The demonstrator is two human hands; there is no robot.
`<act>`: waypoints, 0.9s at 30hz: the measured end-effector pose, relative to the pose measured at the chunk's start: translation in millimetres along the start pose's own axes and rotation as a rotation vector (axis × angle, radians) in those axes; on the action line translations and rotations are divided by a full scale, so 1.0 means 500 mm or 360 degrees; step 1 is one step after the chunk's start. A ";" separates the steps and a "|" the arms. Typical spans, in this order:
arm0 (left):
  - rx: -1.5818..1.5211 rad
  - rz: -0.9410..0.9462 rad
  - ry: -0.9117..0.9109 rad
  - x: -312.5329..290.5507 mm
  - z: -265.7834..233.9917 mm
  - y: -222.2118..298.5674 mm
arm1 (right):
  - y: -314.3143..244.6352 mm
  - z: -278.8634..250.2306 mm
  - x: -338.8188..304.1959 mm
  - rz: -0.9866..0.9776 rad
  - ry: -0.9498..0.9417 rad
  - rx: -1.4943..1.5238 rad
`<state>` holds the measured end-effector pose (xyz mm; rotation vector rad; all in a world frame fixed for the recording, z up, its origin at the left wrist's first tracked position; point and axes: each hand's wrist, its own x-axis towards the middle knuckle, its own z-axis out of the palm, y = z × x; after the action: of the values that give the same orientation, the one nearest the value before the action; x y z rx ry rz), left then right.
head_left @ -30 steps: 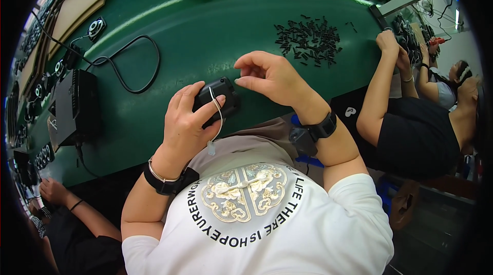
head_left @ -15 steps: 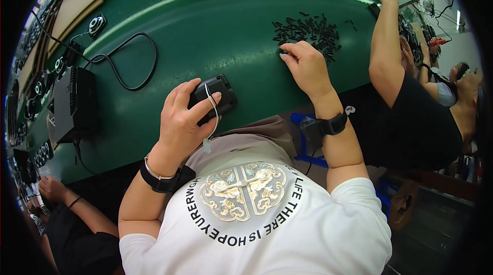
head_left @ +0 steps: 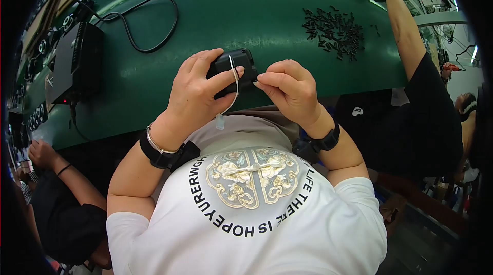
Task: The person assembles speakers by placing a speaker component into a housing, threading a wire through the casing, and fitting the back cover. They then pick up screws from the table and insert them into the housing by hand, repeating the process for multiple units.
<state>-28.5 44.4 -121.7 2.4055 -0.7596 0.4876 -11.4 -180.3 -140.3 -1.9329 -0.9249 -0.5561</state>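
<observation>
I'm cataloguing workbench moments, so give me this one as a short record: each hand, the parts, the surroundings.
Left hand: holds a black case
Right hand: fingertips pinched at the case's right edge; anything between them too small to confirm
Cable: white, hanging past the case
Small black pieces: loose pile on the green table
Left side: black box, looped cord

Smooth black plastic housing against a glossy green tabletop.
The tabletop mirrors pale light streaks at the far side; small black pieces at far right look like duller plastic. At left, a rubbery-looking black cable lies near a matt black box. Nearer, a polished metal bangle gleams beside a white cloth shirt whose emblem looks raised and sheeny.
</observation>
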 end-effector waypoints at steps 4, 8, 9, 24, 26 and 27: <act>-0.0001 0.0016 -0.0004 0.000 0.001 -0.002 | 0.002 0.007 0.002 -0.0153 -0.0037 -0.0139; 0.0033 0.0016 -0.0019 0.001 0.001 -0.001 | -0.007 -0.001 -0.001 -0.0215 -0.0053 -0.0335; 0.0051 0.0007 -0.0024 0.002 0.001 0.000 | -0.011 -0.001 -0.001 -0.0195 -0.0021 -0.0343; 0.0009 -0.0054 -0.0080 0.004 -0.007 0.003 | 0.131 -0.190 -0.045 0.0686 0.0041 -0.0737; 0.0025 -0.0076 -0.0079 0.004 -0.007 0.002 | 0.119 -0.192 -0.036 0.0604 0.0057 -0.0762; 0.0014 -0.0048 -0.0063 0.006 -0.004 0.000 | 0.110 -0.186 -0.029 0.0562 0.0062 -0.0767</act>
<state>-26.7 44.1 -118.8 2.4377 -0.7387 0.4330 21.1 -284.0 -133.0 -2.4376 -0.4255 -0.6425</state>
